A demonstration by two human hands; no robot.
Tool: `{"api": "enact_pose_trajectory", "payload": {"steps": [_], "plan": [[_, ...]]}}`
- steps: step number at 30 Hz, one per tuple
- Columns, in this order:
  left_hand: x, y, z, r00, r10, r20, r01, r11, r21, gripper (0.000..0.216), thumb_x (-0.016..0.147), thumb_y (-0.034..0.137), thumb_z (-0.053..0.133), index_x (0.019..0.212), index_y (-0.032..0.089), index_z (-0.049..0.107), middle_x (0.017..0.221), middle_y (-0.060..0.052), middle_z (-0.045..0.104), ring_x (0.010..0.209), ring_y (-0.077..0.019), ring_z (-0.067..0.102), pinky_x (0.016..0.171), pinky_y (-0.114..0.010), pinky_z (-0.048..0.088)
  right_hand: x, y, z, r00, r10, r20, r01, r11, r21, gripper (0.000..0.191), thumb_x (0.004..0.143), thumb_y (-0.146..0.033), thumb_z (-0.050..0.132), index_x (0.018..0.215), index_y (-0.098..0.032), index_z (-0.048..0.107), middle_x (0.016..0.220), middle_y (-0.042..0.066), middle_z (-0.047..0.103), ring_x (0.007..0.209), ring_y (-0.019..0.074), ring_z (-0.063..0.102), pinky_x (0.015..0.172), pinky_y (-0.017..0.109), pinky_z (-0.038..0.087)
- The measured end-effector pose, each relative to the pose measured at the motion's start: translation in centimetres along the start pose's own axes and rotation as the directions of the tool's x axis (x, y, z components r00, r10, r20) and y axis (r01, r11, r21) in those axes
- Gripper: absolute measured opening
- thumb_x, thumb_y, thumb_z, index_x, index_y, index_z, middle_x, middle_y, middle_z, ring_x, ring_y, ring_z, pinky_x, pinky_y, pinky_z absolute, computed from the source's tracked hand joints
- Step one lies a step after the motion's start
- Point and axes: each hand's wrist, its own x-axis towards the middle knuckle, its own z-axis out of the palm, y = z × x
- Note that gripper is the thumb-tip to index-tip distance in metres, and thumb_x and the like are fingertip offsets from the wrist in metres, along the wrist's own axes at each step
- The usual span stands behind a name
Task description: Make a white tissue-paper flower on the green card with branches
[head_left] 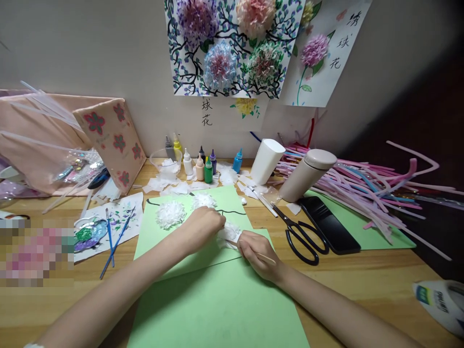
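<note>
Your right grip [259,253] is closed in a pinch around a thin stick [266,259], held low like a pen, probably so its tip can be steered finely. That tip meets the white tuft [232,231] in front of you; whether your fingers also pinch a scrap there, you cannot tell from this angle. Your left grip [203,227] is curled nearly shut over the tuft's other side, perhaps to steady it; what it pinches, if anything, is hidden.

The tuft sits on the upper green sheet [197,256], below a dark line [237,212]. That sheet overlaps the lower sheet [217,304], which spreads towards you. Beyond your left grip are two fuller white flowers, one [170,215] left, one [203,200] behind, set apart, likely so each keeps its own room.

Further out on the surface [380,275], scissors [289,223] lie just right of the sheets, handles towards you, handy for your right side. The brushes [109,241] rest crossed at left beside the palette [85,235], seemingly parked. White scraps [163,185] lie behind the sheets, within reach, near the bottles [208,172].
</note>
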Motion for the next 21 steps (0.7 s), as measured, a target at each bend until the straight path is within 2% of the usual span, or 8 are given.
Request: {"api": "enact_pose_trajectory", "payload": {"steps": [4, 9, 15, 21], "plan": [[-0.2, -0.6, 0.2, 0.998, -0.047, 0.037, 0.045, 0.998, 0.044, 0.022, 0.081, 0.01, 0.045, 0.068, 0.016, 0.062, 0.065, -0.007, 0.064, 0.063, -0.0199, 0.059, 0.054, -0.028, 0.034, 0.1, -0.2, 0.1, 0.999, 0.034, -0.009, -0.034, 0.999, 0.005, 0.035, 0.097, -0.028, 0.025, 0.064, -0.021, 0.035, 0.058, -0.001, 0.038, 0.056, 0.0146, 0.04, 0.056, 0.028, 0.031], [-0.3, 0.1, 0.2, 0.994, -0.063, 0.087, 0.059, 0.997, 0.048, 0.022, 0.072, 0.002, 0.045, 0.064, 0.015, 0.06, 0.067, -0.008, 0.065, 0.065, -0.0212, 0.06, 0.056, -0.029, 0.034, 0.1, -0.2, 0.2, 0.998, 0.066, -0.005, -0.066, 0.998, 0.003, 0.034, 0.097, -0.025, 0.026, 0.064, -0.021, 0.032, 0.058, -0.002, 0.037, 0.056, 0.0138, 0.039, 0.055, 0.027, 0.03], [-0.1, 1.0, -0.6, 0.984, -0.112, 0.137, 0.105, 0.993, 0.063, 0.023, 0.072, -0.002, 0.045, 0.068, 0.013, 0.062, 0.071, -0.011, 0.066, 0.07, -0.0222, 0.061, 0.06, -0.03, 0.037, -0.2, 0.2, 0.2, 1.0, -0.006, -0.011, 0.005, 1.0, -0.005, 0.036, 0.097, -0.027, 0.024, 0.064, -0.021, 0.034, 0.057, -0.002, 0.037, 0.055, 0.0139, 0.039, 0.054, 0.027, 0.031], [0.0, 1.0, -0.6, 0.985, -0.096, 0.142, 0.09, 0.995, 0.051, 0.022, 0.072, -0.001, 0.046, 0.068, 0.013, 0.063, 0.072, -0.012, 0.066, 0.071, -0.0242, 0.062, 0.062, -0.032, 0.04, 0.1, -0.3, 0.0, 1.0, 0.018, -0.012, -0.018, 1.0, 0.007, 0.037, 0.098, -0.029, 0.024, 0.063, -0.021, 0.035, 0.057, -0.001, 0.039, 0.055, 0.0143, 0.04, 0.054, 0.028, 0.032]]}}
